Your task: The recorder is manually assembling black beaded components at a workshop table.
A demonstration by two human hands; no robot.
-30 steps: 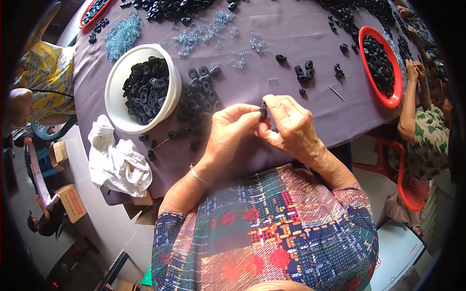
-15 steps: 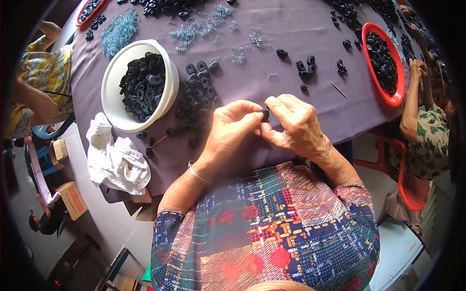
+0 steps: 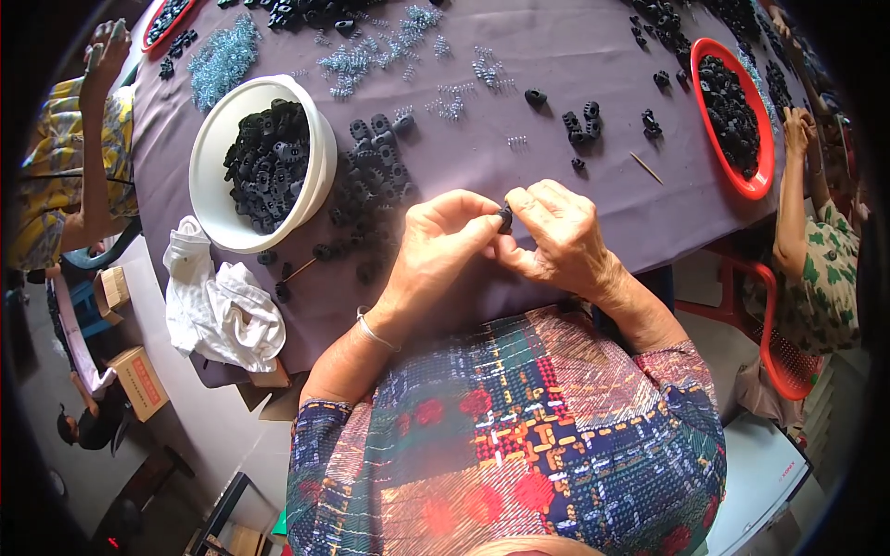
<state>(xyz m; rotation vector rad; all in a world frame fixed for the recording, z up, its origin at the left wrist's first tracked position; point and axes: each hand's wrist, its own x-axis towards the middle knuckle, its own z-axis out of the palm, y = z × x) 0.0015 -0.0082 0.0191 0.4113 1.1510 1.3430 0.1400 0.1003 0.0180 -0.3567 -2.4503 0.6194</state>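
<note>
Both hands, left hand (image 3: 436, 250) and right hand (image 3: 561, 236), pinch one small black plastic clip (image 3: 505, 217) right of the white bowl (image 3: 320, 157); looks light, stiff, best gripped by its edges.

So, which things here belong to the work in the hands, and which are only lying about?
In the work:
- left hand and right hand, both pinching a small black part
- white bowl of black parts
- loose black parts
- clear pieces

Lying about:
- white cloth
- thin stick
- cardboard box
</note>
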